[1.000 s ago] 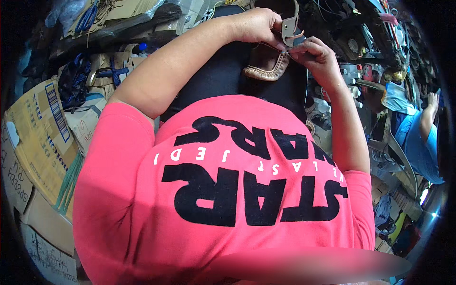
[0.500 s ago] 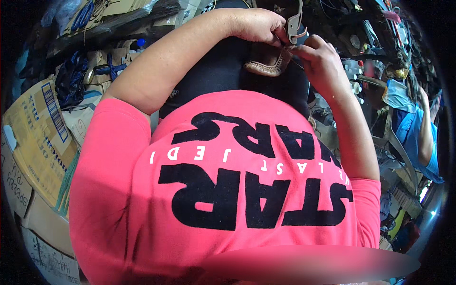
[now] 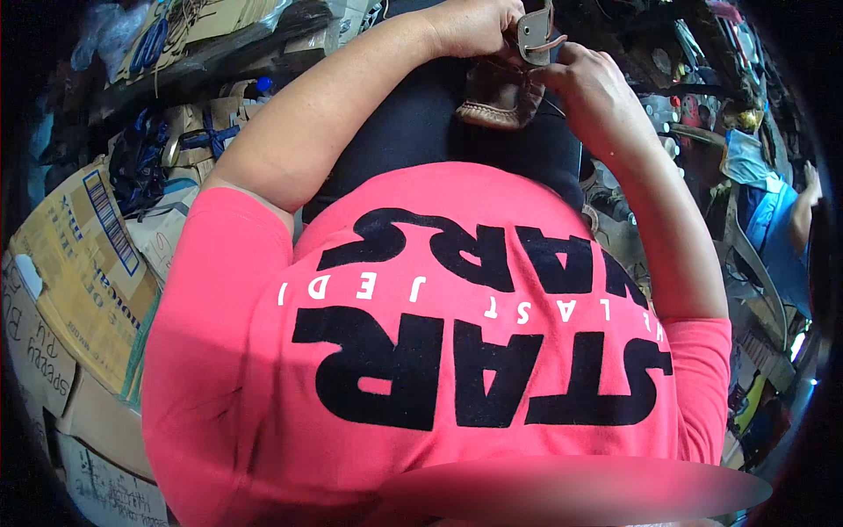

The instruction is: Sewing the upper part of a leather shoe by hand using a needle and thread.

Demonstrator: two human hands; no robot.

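A brown leather shoe (image 3: 500,95) sits over my dark-clad lap at the top of the view, its curved edge thickly stitched. A grey-brown leather flap (image 3: 534,37) with a metal eyelet and a thin lace end rises from it. My left hand (image 3: 481,26) is closed on the shoe's left side beside the flap; its fingertips are partly hidden. From the right, my right hand (image 3: 597,86) pinches at the shoe's edge just below the lace end. A thin thread seems to run near these fingers, too fine to make out surely.
Cardboard boxes (image 3: 83,272) are stacked on the left, below dark blue straps (image 3: 136,162). Flattened cardboard (image 3: 206,31) lies at the upper left. Small bottles (image 3: 659,110) and clutter stand on the right, where another person in blue (image 3: 777,233) sits.
Both hands and the shoe have shifted slightly up in the view, farther from my body. More of the shoe's brown side shows now. The other person's arm has moved on the right.
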